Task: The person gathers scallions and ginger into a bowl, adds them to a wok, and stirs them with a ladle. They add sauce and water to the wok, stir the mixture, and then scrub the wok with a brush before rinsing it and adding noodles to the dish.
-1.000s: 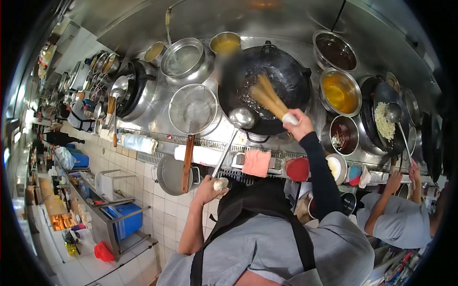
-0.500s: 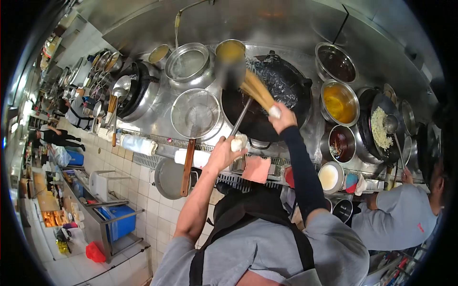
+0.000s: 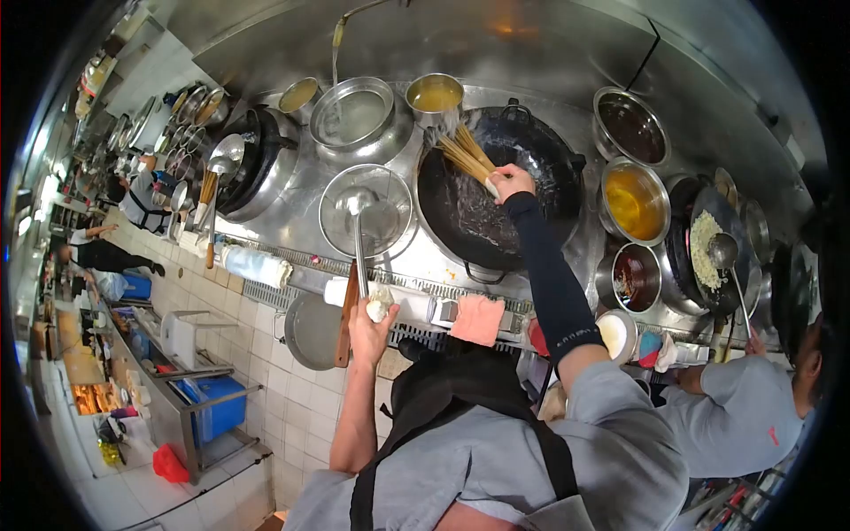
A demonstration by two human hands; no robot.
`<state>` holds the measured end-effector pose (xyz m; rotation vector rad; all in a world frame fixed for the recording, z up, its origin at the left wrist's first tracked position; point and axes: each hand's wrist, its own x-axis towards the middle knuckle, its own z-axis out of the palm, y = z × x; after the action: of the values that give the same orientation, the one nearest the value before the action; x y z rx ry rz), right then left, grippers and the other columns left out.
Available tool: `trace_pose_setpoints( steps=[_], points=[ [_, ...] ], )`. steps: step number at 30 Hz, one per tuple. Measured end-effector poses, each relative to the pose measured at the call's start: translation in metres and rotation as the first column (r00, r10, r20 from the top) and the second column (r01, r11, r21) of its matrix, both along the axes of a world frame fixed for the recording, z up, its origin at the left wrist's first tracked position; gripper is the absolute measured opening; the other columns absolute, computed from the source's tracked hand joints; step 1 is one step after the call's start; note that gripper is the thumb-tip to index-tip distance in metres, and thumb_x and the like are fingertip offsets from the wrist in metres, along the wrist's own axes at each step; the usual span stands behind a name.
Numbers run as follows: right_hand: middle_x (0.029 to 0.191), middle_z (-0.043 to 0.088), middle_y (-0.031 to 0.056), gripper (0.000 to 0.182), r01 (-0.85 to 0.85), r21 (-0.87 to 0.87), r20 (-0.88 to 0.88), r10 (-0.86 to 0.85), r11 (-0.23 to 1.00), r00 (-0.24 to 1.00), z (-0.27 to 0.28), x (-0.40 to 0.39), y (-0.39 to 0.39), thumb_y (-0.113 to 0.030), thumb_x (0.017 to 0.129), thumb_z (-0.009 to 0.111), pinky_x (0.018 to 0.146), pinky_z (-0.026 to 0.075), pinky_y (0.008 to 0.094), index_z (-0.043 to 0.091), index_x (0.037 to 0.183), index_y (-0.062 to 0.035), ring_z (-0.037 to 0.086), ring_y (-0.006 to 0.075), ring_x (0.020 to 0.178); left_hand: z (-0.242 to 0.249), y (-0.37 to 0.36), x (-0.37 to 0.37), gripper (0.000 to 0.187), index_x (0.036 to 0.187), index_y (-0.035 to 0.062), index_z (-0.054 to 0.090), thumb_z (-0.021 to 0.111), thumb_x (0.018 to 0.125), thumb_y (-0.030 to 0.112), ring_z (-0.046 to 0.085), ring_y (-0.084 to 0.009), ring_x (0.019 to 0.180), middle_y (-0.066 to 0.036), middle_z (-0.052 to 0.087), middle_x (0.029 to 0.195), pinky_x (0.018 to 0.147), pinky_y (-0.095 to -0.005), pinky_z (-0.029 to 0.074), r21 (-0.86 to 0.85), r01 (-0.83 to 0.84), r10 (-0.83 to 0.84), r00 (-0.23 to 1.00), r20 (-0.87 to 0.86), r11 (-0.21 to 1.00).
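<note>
My left hand is closed around the white-wrapped handle end of a metal ladle. The ladle's bowl rests in or just above a round mesh strainer, whose wooden handle runs down beside my left hand. My right hand grips the white-tipped end of a bamboo wok brush. The brush's bristles point up and left, at the left rim of a large black wok. Wet streaks and a little water show inside the wok.
Behind stand a steaming pot and a pot of yellowish liquid. To the right are bowls of dark liquid, orange liquid and red sauce. A pink cloth lies at the front edge. A co-worker works a ladle at another wok.
The ladle has swung left from over the wok to the strainer, with my left hand moving left and down. My right hand has moved up slightly, and the brush now reaches the wok's left rim.
</note>
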<state>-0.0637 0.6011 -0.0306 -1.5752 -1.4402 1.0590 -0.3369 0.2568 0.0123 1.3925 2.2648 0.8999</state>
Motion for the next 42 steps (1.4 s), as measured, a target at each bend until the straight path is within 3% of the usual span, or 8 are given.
trace_pose_setpoints(
  steps=[7, 11, 19, 21, 25, 34, 37, 42],
  points=[
    [0.09, 0.073, 0.0202, 0.022, -0.212, 0.224, 0.362, 0.12, 0.951, 0.925, 0.014, 0.001, -0.11, -0.025, 0.081, 0.077, 0.085, 0.055, 0.0435, 0.072, 0.094, -0.0084, 0.072, 0.0387, 0.09, -0.084, -0.054, -0.014, 0.067, 0.124, -0.0006, 0.065, 0.083, 0.082, 0.049, 0.065, -0.0456, 0.102, -0.027, 0.067, 0.107, 0.089, -0.0501, 0.052, -0.151, -0.007, 0.035, 0.982, 0.184, 0.988],
    [0.079, 0.072, 0.0174, 0.022, 0.213, 0.22, 0.113, -0.242, 0.952, 0.964, -0.019, 0.005, 0.013, -0.025, 0.084, 0.075, 0.069, 0.056, 0.0411, 0.073, 0.099, -0.0086, 0.072, 0.028, 0.071, -0.083, -0.06, -0.014, 0.073, 0.115, -0.0133, 0.063, 0.086, 0.079, 0.046, 0.06, -0.0455, 0.115, -0.033, 0.065, 0.116, 0.099, -0.05, 0.048, -0.16, 0.122, -0.167, 0.938, -0.305, 0.98],
    [0.096, 0.073, 0.0215, 0.025, -0.337, 0.057, 0.407, 0.287, 0.94, 0.867, 0.069, 0.04, -0.189, -0.031, 0.086, 0.07, 0.082, 0.056, 0.0528, 0.072, 0.105, -0.0147, 0.07, 0.0435, 0.091, -0.003, -0.051, 0.012, 0.045, 0.105, -0.0081, 0.061, 0.085, 0.082, 0.023, 0.07, -0.023, 0.077, -0.015, 0.072, 0.09, 0.07, -0.0353, 0.056, -0.19, -0.044, 0.147, 0.807, 0.572, 0.981],
    [0.094, 0.073, 0.0213, 0.022, -0.361, -0.14, 0.766, 0.332, 0.922, 0.55, 0.081, 0.068, -0.159, -0.028, 0.087, 0.067, 0.083, 0.056, 0.0542, 0.072, 0.104, -0.0155, 0.071, 0.0432, 0.091, 0.001, -0.055, 0.017, 0.046, 0.112, -0.0076, 0.061, 0.085, 0.083, 0.02, 0.066, -0.0165, 0.077, -0.011, 0.07, 0.091, 0.069, -0.0318, 0.055, -0.186, -0.009, 0.128, 0.758, 0.639, 0.983],
    [0.096, 0.071, 0.0227, 0.023, -0.237, 0.092, 0.66, 0.119, 0.967, 0.742, 0.049, 0.048, -0.017, -0.027, 0.092, 0.06, 0.085, 0.054, 0.0526, 0.071, 0.098, -0.0085, 0.068, 0.0442, 0.095, -0.003, -0.049, 0.033, 0.062, 0.126, -0.0074, 0.059, 0.085, 0.083, 0.028, 0.069, -0.0183, 0.085, -0.014, 0.072, 0.098, 0.075, -0.0328, 0.057, -0.252, 0.121, 0.082, 0.74, 0.668, 0.96],
    [0.099, 0.074, 0.0203, 0.029, -0.37, -0.111, 0.714, 0.333, 0.922, 0.616, 0.054, 0.043, -0.149, -0.03, 0.094, 0.06, 0.086, 0.056, 0.054, 0.066, 0.12, -0.0196, 0.071, 0.0404, 0.094, -0.011, -0.063, 0.025, 0.065, 0.127, -0.0078, 0.059, 0.086, 0.083, 0.031, 0.07, -0.0193, 0.088, -0.015, 0.073, 0.102, 0.079, -0.0335, 0.057, -0.305, 0.241, 0.001, 0.784, 0.621, 0.921],
    [0.1, 0.074, 0.0193, 0.027, -0.372, -0.173, 0.864, 0.322, 0.912, 0.387, 0.093, 0.095, -0.084, -0.028, 0.088, 0.063, 0.087, 0.057, 0.0507, 0.073, 0.11, -0.015, 0.071, 0.0386, 0.097, -0.009, -0.074, 0.015, 0.06, 0.126, -0.0073, 0.059, 0.086, 0.084, 0.027, 0.069, -0.016, 0.086, -0.011, 0.072, 0.099, 0.075, -0.032, 0.057, -0.307, 0.171, 0.089, 0.73, 0.678, 0.936],
    [0.113, 0.074, 0.0206, 0.027, -0.108, -0.154, 0.818, 0.188, 0.982, 0.544, 0.084, 0.025, 0.021, -0.027, 0.093, 0.061, 0.092, 0.056, 0.0512, 0.076, 0.107, -0.0092, 0.07, 0.0401, 0.108, -0.021, -0.065, 0.02, 0.064, 0.127, -0.0074, 0.059, 0.085, 0.084, 0.032, 0.072, -0.0218, 0.089, -0.017, 0.073, 0.101, 0.079, -0.0348, 0.057, -0.359, 0.285, -0.024, 0.812, 0.584, 0.889]
  ],
)
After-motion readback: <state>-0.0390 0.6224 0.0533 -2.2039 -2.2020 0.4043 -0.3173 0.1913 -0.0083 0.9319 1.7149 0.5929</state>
